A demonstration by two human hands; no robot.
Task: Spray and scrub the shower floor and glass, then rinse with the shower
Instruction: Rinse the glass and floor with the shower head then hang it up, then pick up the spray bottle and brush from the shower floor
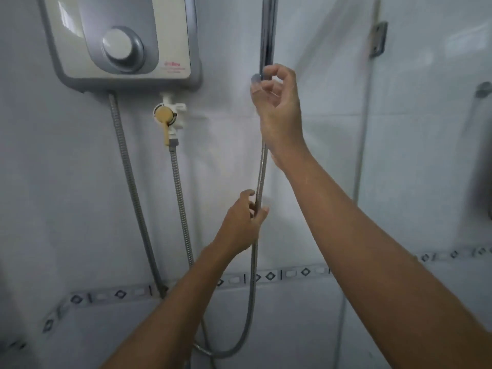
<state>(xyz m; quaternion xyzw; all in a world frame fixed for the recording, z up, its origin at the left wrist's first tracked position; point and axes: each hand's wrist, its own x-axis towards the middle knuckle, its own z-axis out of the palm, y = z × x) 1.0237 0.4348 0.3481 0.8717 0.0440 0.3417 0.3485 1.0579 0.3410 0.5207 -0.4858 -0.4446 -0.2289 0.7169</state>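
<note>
1. Shower hose (258, 179) hangs near vertical, long axis 12 to 6 o'clock, looping at the bottom toward 8 o'clock.
2. Left hand (243, 222) pinched shut on hose mid-run.
3. Right hand (277, 107) up at 12 o'clock of left hand, fingers curled loosely at the bottom of the chrome slide rail (268, 33); actual grip unclear.
4. Water heater (125, 41) at 10 o'clock, valve (167, 115) under it.
5. Glass panel (426, 155) edge at 3 o'clock; bare tiled wall between rail and glass.
</note>
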